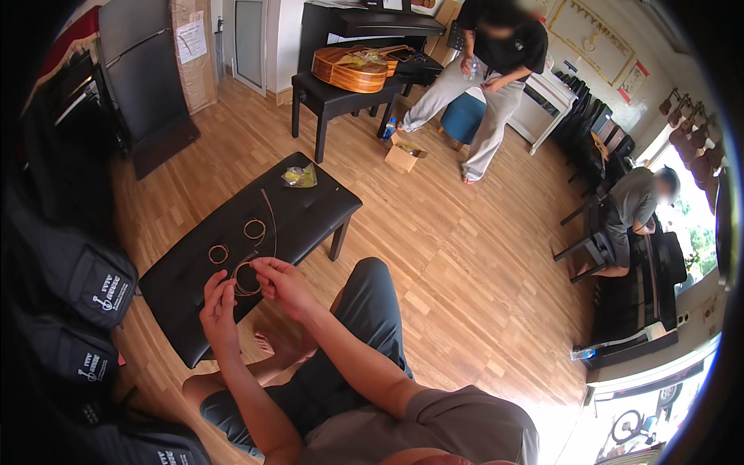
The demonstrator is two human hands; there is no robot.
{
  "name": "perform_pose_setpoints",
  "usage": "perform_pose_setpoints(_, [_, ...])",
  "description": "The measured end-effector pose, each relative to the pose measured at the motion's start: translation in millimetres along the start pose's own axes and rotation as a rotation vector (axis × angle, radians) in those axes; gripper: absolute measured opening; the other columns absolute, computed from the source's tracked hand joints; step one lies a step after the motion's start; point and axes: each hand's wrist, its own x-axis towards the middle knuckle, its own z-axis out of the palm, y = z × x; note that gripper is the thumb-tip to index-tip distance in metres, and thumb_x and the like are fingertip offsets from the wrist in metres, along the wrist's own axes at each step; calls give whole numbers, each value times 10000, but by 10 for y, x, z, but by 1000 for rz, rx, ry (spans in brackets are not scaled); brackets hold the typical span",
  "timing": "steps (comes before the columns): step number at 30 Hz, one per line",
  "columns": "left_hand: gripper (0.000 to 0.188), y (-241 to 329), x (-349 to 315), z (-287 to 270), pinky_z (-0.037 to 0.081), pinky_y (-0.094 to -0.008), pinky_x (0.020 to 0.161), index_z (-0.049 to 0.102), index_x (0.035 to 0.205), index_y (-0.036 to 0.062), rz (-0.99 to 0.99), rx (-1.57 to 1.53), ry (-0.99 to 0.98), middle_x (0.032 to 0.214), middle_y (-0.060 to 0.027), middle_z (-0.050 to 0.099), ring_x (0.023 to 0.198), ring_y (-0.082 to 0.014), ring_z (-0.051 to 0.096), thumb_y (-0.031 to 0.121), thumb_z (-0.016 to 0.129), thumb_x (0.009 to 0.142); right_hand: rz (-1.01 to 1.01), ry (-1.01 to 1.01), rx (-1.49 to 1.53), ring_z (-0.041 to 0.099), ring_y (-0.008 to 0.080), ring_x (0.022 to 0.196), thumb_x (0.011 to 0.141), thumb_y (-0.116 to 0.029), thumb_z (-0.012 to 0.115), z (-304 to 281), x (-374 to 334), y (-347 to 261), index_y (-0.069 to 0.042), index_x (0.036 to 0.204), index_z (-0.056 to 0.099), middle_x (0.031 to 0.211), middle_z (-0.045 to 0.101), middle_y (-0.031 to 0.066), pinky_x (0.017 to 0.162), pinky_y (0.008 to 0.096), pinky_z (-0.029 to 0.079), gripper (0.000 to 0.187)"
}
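Note:
Between my two hands is a coil of thin copper-brown string (246,294), which looks like a guitar string. My left hand (218,308) pinches its left side with thumb and fingers. At its upper right side, my right hand (285,287) is closed on the string, fingers curled. Both hands are above the near edge of a black padded bench (318,213). Two smaller coils lie on the padding just beyond my hands: one coil (246,230) farther off, another coil (228,252) nearer. A loose length of string (270,208) stretches away across the bench.
A clear packet with yellowish contents (299,177) lies at the bench's far end. Black gig bags (93,287) crowd my left side. Farther off, a guitar (349,71) rests on a piano bench, near a seated person (504,46) and a small carton (403,155). Another person (628,201) sits right.

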Motion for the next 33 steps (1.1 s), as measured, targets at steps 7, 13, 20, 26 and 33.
perform_pose_setpoints(7, [165, 0, 34, 6, 521, -234, 770, 759, 1080, -26, -76, 158, 40, 1008, -50, 719, 873, -85, 631, 27, 716, 929, -51, -37, -206, 443, 20, 555, 1004, -216, 665, 110, -10, 13, -52, 1089, 686, 720, 554, -54, 484, 197, 329, 186])
perform_pose_setpoints(13, [155, -51, 27, 35, 537, -234, 821, 786, 1040, 14, 44, 195, 165, 1042, -75, 742, 931, -129, 692, 13, 741, 891, -22, -16, -342, 468, 28, 582, 975, -196, 699, 192, -60, 21, -59, 1102, 700, 743, 591, -45, 501, 187, 341, 186])
perform_pose_setpoints(20, [146, -114, 10, 23, 534, -217, 755, 792, 961, 35, -9, 80, 243, 1086, -55, 743, 932, -110, 691, -55, 704, 886, 9, -51, -277, 428, 39, 571, 981, -126, 677, 160, -27, 114, -26, 1147, 650, 718, 551, -33, 504, 199, 316, 196])
perform_pose_setpoints(26, [151, -227, 36, 3, 399, -182, 561, 642, 942, 49, -4, 137, 349, 937, 5, 683, 653, -14, 530, -47, 728, 865, 38, -29, -272, 368, 35, 563, 984, -124, 676, 207, 38, 170, -17, 1146, 641, 669, 460, -54, 498, 215, 286, 198])
perform_pose_setpoints(33, [263, -211, 50, -29, 398, -190, 532, 570, 1041, 67, 16, 84, 350, 877, 16, 636, 627, -18, 538, -17, 751, 869, 42, -33, -299, 343, 33, 561, 996, -141, 662, 260, 32, 188, -4, 1150, 656, 659, 433, -62, 500, 214, 269, 207])
